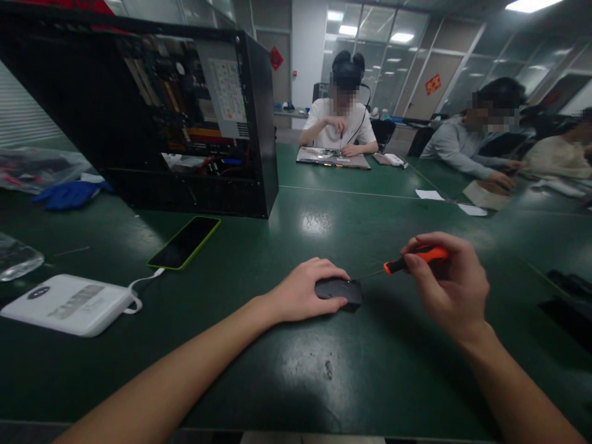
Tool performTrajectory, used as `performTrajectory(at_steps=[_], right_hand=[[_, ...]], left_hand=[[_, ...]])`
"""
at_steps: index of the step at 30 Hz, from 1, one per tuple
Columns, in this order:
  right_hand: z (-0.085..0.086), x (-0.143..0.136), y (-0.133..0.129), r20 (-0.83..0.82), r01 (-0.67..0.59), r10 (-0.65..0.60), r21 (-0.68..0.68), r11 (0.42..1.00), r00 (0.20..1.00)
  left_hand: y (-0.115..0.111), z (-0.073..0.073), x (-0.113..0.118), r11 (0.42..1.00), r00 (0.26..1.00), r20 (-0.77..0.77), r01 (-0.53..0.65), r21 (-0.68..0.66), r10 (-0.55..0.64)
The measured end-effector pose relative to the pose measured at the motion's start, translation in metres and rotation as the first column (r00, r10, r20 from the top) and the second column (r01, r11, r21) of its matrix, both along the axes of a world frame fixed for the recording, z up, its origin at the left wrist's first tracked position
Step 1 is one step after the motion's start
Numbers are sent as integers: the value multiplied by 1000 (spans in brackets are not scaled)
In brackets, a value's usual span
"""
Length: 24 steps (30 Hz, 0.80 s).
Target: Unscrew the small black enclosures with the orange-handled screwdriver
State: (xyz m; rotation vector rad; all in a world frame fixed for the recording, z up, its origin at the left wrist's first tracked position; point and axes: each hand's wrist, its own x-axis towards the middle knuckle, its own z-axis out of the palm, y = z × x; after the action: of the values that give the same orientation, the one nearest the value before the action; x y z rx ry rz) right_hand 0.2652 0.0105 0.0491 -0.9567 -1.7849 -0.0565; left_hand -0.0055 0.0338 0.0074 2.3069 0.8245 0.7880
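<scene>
A small dark block-like object [340,292] lies on the green table [296,370], gripped at its sides between the thumb and fingers of my left hand [309,291]. My right hand [451,287] is closed around the orange and black handle of a screwdriver [416,258]. The thin shaft points left, and its tip reaches the upper right edge of the dark object. Whether the tip sits in a screw is too small to tell.
An open black computer case [261,123] stands at the back left. Left of my hands lie a green-edged phone [185,242], cabled to a white power bank [69,305], and a blue glove [71,194]. Across the table a person [340,126] works on a flat panel [333,157].
</scene>
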Motion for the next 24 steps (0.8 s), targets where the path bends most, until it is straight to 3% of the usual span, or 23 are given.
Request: performTrajectory(at_steps=[5,8,12,16,18,24], right_hand=[[3,-1,4,64,10,-8,-35,999,998],[15,-6,7,151,-2,4,-15,1000,989],[47,-19,12,335,-91,119,-100,991,935],[86,-39,15,495,-206,345,-314,927,797],[98,-51,17,551,-197,385,-370,908,741],[102,-66,26,613,-119,312,-334,935,726]], left_hand=[[0,0,0,1000,1000,-2,10,4,-10],[1,0,0,1000,1000,-7,12,4,-12],[2,-2,-1,1000,1000,-15,7,17,-7],[2,-3,-1,1000,1000,-29,5,24,-4],[2,-4,-1,1000,1000,-27,2,20,-1],[-1,-5,-4,999,999,7,-42,-11,42]])
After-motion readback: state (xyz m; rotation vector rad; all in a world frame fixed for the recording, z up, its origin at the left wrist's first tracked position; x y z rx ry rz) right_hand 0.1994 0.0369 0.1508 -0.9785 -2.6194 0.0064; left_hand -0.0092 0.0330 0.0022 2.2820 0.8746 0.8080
